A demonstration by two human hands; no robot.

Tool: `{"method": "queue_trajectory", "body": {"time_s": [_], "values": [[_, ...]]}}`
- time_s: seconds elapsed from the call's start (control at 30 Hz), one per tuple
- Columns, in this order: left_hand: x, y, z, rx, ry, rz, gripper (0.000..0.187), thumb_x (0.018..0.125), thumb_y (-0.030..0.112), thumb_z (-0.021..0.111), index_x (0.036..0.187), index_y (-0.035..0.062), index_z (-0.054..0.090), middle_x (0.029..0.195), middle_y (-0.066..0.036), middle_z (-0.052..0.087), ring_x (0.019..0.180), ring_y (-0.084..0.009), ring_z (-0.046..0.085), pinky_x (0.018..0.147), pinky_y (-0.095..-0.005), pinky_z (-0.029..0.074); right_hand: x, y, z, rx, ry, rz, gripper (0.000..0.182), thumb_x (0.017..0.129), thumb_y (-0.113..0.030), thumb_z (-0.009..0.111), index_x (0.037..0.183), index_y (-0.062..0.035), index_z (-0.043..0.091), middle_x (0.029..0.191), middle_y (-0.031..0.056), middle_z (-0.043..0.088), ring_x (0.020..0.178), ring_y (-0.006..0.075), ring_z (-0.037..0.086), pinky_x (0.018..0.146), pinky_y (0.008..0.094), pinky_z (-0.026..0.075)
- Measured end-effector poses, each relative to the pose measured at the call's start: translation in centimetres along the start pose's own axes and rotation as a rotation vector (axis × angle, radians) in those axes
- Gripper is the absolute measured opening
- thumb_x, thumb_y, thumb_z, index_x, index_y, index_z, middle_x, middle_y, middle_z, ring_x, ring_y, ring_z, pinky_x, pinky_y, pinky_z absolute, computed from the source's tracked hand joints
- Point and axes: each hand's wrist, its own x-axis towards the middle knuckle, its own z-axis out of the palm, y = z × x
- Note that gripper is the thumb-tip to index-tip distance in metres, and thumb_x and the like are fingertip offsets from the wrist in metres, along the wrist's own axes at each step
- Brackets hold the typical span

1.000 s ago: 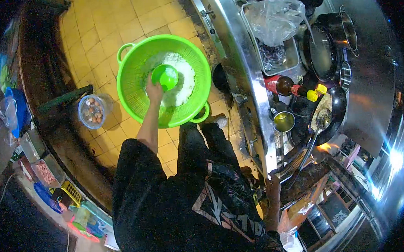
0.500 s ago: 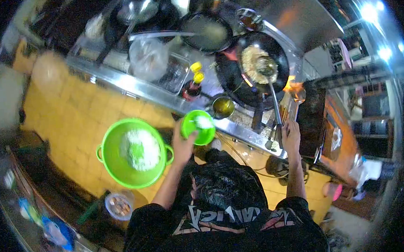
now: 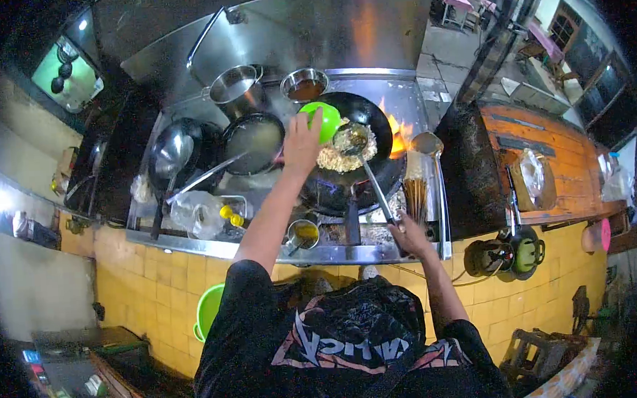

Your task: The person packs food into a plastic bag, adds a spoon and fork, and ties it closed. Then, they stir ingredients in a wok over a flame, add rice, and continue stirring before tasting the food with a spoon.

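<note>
My left hand holds a small green bowl tipped over the black wok, which has pale fried food in it. My right hand grips the long handle of a metal ladle; the ladle's head rests in the wok beside the bowl. Flames rise at the wok's right edge. The big green basin of white rice is on the floor at my lower left, mostly hidden by my shoulder.
On the steel stove stand a steel pot, a sauce bowl, a second wok with liquid, an oil cup and yellow-capped bottles. A wooden counter is at right; yellow tiles lie below.
My left hand scooped rice from the green basin, carried the small bowl up and over to the wok. My view swung from the floor to the stove; my right hand stayed on the ladle handle.
</note>
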Motion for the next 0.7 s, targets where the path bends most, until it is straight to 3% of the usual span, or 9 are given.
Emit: {"method": "queue_trajectory", "body": {"time_s": [0.03,0.13,0.2,0.33,0.4,0.47,0.57,0.63,0.7], "values": [[0.4,-0.1,0.1,-0.041,0.024,-0.065,0.082,0.055,0.027,0.078,0.125,0.0071,0.040,0.102,-0.013,0.044,0.095,-0.0307,0.044,0.081,-0.0382,0.042,1.1,2.8,2.2,0.315,-0.122,0.083,0.048,0.085,-0.029,0.056,0.118,0.0038,0.044,0.086,0.0157,0.058,0.066,0.0245,0.056,0.064,0.0333,0.049],[0.0,-0.2,-0.3,-0.100,0.102,-0.235,0.084,0.053,0.030,0.080,0.123,0.0052,0.040,0.102,-0.015,0.045,0.095,-0.0329,0.043,0.082,-0.0416,0.039,2.0,-0.3,-0.2,1.377,-0.505,0.726,0.028,0.087,-0.022,0.049,0.103,0.0008,0.049,0.067,0.0080,0.051,0.050,0.0163,0.048,0.041,0.0307,0.041],[-1.6,-0.7,-1.8,-0.113,0.161,-0.350,0.085,0.052,0.032,0.081,0.122,0.0041,0.041,0.103,-0.016,0.045,0.095,-0.0344,0.043,0.083,-0.0435,0.037,2.3,-1.4,-0.9,1.402,-0.457,0.558,0.021,0.085,-0.017,0.047,0.097,0.0004,0.049,0.063,0.0087,0.051,0.048,0.0150,0.048,0.038,0.0304,0.038],[-8.4,-1.4,-6.9,-0.110,0.466,-0.573,0.087,0.056,0.038,0.082,0.120,-0.0009,0.038,0.107,-0.018,0.046,0.101,-0.0357,0.042,0.088,-0.0423,0.033,1.9,-1.6,-2.1,0.569,-0.322,0.216,0.023,0.082,-0.010,0.048,0.102,-0.0016,0.044,0.057,0.0114,0.053,0.046,0.0242,0.054,0.042,0.0388,0.044],[-14.0,-2.0,-9.0,-0.288,0.878,-0.659,0.074,0.065,0.024,0.079,0.121,-0.0009,0.038,0.117,-0.016,0.041,0.108,-0.0300,0.041,0.090,-0.0414,0.037,1.9,-0.9,-2.6,-0.154,0.034,-0.152,0.036,0.080,-0.011,0.050,0.114,-0.0020,0.042,0.068,0.0196,0.059,0.057,0.0350,0.060,0.051,0.0471,0.048],[-21.9,-3.8,-12.6,-0.014,0.810,-0.893,0.067,0.070,0.019,0.075,0.122,-0.0017,0.036,0.120,-0.017,0.039,0.105,-0.0296,0.044,0.086,-0.0402,0.041,2.1,-2.9,-5.0,-0.248,-0.071,0.025,0.051,0.075,-0.008,0.054,0.122,0.0016,0.038,0.086,0.0271,0.057,0.073,0.0429,0.057,0.065,0.0491,0.047],[-33.4,-4.6,-13.8,0.349,0.840,-1.300,0.066,0.073,0.026,0.072,0.119,-0.0052,0.036,0.112,-0.020,0.045,0.099,-0.0333,0.050,0.085,-0.0444,0.044,2.5,-1.6,-3.8,-0.292,0.013,0.005,0.050,0.077,-0.008,0.053,0.122,0.0015,0.037,0.087,0.0281,0.056,0.073,0.0435,0.057,0.064,0.0487,0.047],[-43.0,-6.2,-11.9,0.344,0.873,-1.749,0.067,0.074,0.029,0.071,0.118,-0.0071,0.036,0.109,-0.022,0.048,0.097,-0.0331,0.052,0.088,-0.0468,0.043,2.9,-1.5,-2.9,-0.196,0.157,-0.057,0.046,0.081,-0.012,0.051,0.122,0.0007,0.038,0.080,0.0270,0.057,0.072,0.0433,0.056,0.063,0.0476,0.047],[-45.6,-7.0,-11.6,0.207,0.791,-1.827,0.064,0.075,0.030,0.069,0.118,-0.0054,0.037,0.108,-0.021,0.049,0.097,-0.0322,0.053,0.087,-0.0470,0.043,3.4,-1.7,-2.6,-0.113,0.163,-0.064,0.043,0.084,-0.016,0.049,0.122,0.0000,0.038,0.074,0.0238,0.057,0.065,0.0391,0.057,0.058,0.0450,0.047]]}}
